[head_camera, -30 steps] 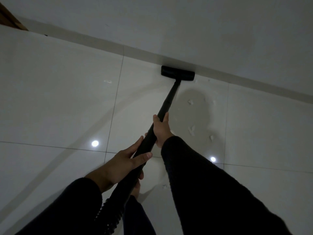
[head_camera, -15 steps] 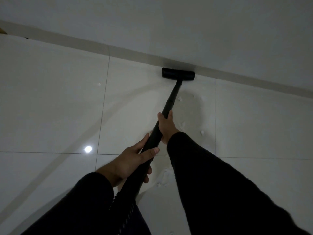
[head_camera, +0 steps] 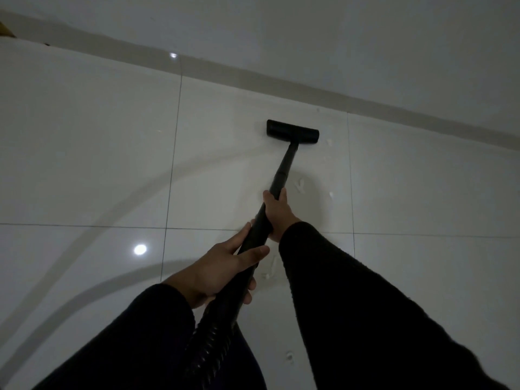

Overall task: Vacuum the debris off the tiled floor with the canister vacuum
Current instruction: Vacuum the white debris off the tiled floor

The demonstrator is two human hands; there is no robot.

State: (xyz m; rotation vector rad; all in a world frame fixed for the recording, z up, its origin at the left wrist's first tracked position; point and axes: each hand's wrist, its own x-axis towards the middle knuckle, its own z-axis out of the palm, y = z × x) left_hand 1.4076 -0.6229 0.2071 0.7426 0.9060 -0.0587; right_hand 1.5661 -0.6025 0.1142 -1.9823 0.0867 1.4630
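Observation:
A black vacuum wand [head_camera: 285, 166] runs from my hands up to its flat floor nozzle [head_camera: 292, 131], which rests on the glossy white tiled floor [head_camera: 84, 153] a short way out from the wall. My right hand [head_camera: 277, 212] grips the wand higher up. My left hand [head_camera: 222, 270] grips it lower down, just above the ribbed hose [head_camera: 209, 350]. Small white scraps of debris [head_camera: 300, 185] lie right of the wand, with more near my hands [head_camera: 268, 270] and by my sleeve [head_camera: 289, 357]. The canister is out of sight.
A white wall with a grey skirting strip [head_camera: 394, 106] crosses the top of the view from upper left to right. A brown wooden edge [head_camera: 5, 30] shows at the far left. Ceiling lights reflect in the tiles [head_camera: 140, 249].
The nozzle has come back from the skirting toward me, leaving a strip of tile between it and the wall. Both hands keep their grip on the wand.

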